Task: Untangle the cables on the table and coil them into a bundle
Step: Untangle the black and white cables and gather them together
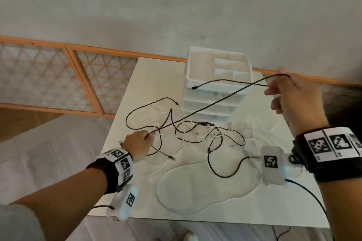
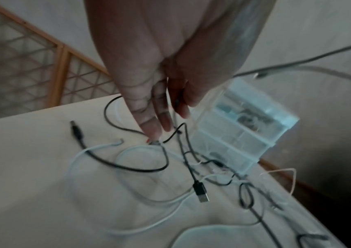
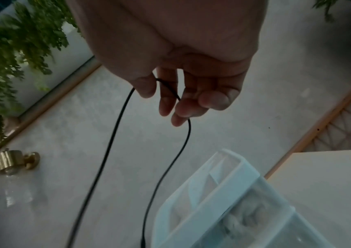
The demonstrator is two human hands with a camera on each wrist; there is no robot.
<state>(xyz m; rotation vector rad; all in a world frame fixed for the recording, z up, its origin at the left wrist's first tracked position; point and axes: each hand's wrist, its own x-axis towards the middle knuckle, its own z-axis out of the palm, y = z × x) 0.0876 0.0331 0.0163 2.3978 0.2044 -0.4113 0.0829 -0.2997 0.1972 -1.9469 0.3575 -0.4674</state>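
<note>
Overhead, a black cable (image 1: pixel 213 102) stretches taut between two hands above a tangle of cables (image 1: pixel 197 133).

Up at the far right, the right hand (image 1: pixel 291 92) holds the cable raised, level with the top of a white drawer organiser (image 1: pixel 215 84) — its thumb and fingers are curled round a short loop, and the free end with its small plug (image 1: pixel 194 88) dangles in front of the organiser. Down at the left, the left hand (image 1: pixel 137 143) is low over the white table (image 1: pixel 254 211), its fingers closed together on the same black cable at the edge of the heap. Black and white leads lie crossed in loops over the middle of the table — a USB plug (image 2: pixel 201 193) and a barrel plug (image 2: pixel 75 130) rest loose among them.
</note>
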